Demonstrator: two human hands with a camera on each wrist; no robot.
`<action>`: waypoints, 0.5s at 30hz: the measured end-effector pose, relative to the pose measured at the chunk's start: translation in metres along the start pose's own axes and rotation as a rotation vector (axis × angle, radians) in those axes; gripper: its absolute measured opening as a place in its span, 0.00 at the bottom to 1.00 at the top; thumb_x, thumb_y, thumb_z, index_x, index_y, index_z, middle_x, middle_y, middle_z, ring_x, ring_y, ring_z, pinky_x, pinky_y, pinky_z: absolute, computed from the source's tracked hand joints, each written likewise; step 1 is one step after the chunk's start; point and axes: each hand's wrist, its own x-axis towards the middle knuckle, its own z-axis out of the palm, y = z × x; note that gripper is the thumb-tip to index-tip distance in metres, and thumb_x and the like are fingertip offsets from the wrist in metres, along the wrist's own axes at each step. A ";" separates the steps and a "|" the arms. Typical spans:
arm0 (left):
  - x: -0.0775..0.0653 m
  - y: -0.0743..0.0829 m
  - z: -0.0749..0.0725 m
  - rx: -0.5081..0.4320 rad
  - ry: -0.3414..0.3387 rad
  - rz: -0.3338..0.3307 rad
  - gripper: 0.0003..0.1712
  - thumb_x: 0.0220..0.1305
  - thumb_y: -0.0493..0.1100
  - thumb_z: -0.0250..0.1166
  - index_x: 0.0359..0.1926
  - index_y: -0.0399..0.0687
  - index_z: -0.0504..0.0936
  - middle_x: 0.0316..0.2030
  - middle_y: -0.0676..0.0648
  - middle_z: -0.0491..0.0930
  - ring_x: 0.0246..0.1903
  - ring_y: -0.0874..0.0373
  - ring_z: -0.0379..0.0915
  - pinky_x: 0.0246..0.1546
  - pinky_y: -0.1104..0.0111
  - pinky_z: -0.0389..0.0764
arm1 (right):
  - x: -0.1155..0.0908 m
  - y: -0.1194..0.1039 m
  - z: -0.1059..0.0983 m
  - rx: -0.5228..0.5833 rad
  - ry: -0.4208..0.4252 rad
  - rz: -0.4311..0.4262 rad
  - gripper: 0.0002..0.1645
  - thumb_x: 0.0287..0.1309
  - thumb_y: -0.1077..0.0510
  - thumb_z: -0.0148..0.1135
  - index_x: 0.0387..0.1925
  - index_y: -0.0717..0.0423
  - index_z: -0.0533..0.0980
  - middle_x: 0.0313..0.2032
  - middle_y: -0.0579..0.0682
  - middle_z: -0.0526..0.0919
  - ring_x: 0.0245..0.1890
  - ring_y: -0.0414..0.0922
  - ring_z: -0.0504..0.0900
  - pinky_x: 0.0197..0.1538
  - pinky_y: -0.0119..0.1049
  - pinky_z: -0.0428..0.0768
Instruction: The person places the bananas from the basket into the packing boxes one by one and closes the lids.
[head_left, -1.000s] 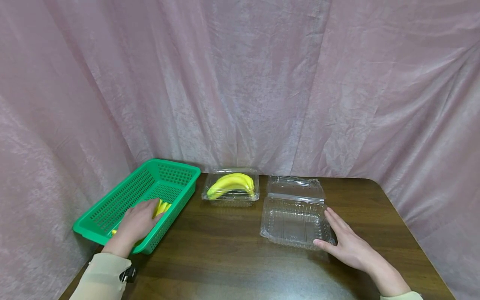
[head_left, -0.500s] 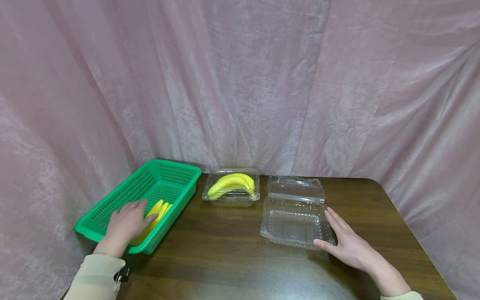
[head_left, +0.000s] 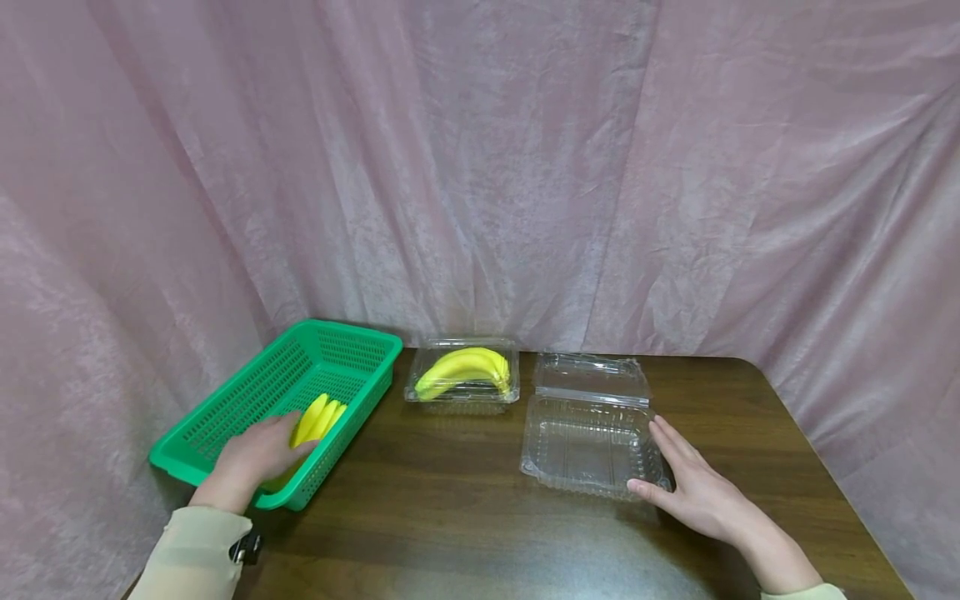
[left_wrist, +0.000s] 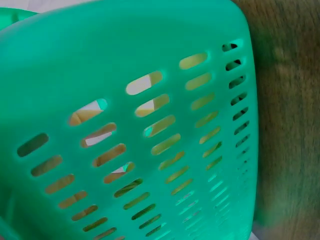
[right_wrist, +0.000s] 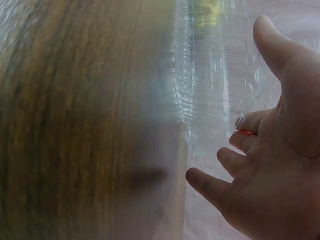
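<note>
My left hand [head_left: 255, 458] reaches down into the green basket [head_left: 360, 408], its thumb on the right side of a bunch of yellow bananas [head_left: 318, 418] and its fingers curled over the other side, partly hidden. In the left wrist view the basket's slotted wall [left_wrist: 150, 115] blocks most of the hand and fruit. My right hand [head_left: 701, 492] lies with fingers spread and fairly straight at the right edge of a clear plastic clamshell box [head_left: 588, 450], whose lid [head_left: 588, 379] is folded back. In the right wrist view the hand [right_wrist: 265, 145] holds nothing in its palm.
A second clear clamshell box [head_left: 461, 404], closed, stands at the back middle with a bunch of bananas [head_left: 465, 367] inside. Everything stands on a dark wooden table [head_left: 450, 517]. A pink curtain [head_left: 480, 167] hangs behind and at the sides.
My left hand first shifts left, uncovering more of the bananas, then comes back right and closes over them. The bunch shifts slightly. My right hand and the boxes stay put.
</note>
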 end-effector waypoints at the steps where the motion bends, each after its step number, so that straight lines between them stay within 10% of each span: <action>1: 0.000 0.000 0.000 -0.005 -0.005 0.003 0.50 0.80 0.65 0.63 0.79 0.26 0.66 0.71 0.22 0.72 0.67 0.21 0.70 0.57 0.28 0.77 | 0.000 0.000 0.000 0.001 0.001 -0.001 0.66 0.72 0.29 0.69 0.89 0.63 0.49 0.88 0.62 0.47 0.82 0.74 0.55 0.65 0.81 0.69; 15: 0.014 -0.003 0.009 -0.063 -0.037 -0.001 0.52 0.83 0.66 0.58 0.82 0.26 0.56 0.71 0.20 0.71 0.62 0.23 0.76 0.55 0.31 0.79 | 0.000 -0.001 0.001 0.000 -0.002 0.007 0.66 0.72 0.30 0.69 0.88 0.63 0.49 0.87 0.63 0.48 0.82 0.74 0.55 0.64 0.80 0.70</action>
